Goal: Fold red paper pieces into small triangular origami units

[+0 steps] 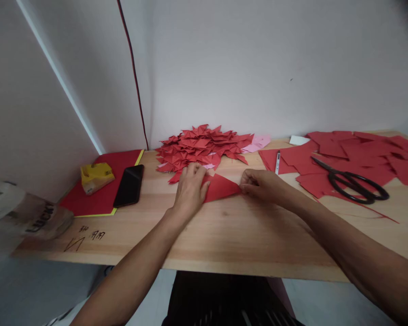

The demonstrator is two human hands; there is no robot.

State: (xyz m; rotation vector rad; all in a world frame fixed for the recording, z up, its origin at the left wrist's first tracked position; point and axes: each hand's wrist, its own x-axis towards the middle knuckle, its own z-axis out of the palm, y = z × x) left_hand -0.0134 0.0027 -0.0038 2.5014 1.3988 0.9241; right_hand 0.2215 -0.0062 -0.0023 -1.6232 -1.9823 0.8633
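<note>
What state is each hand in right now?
Left hand: on the left part of the red paper; grip unclear.
Right hand: closed, pinching the paper's right tip.

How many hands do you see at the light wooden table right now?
2. The bare left hand touches the left part of the tapering red paper piece; the bare right hand is at its pointed right tip. No others show.

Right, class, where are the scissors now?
In the head view, the scissors lie on the right, partly over red paper sheets, right of the pen.
</note>
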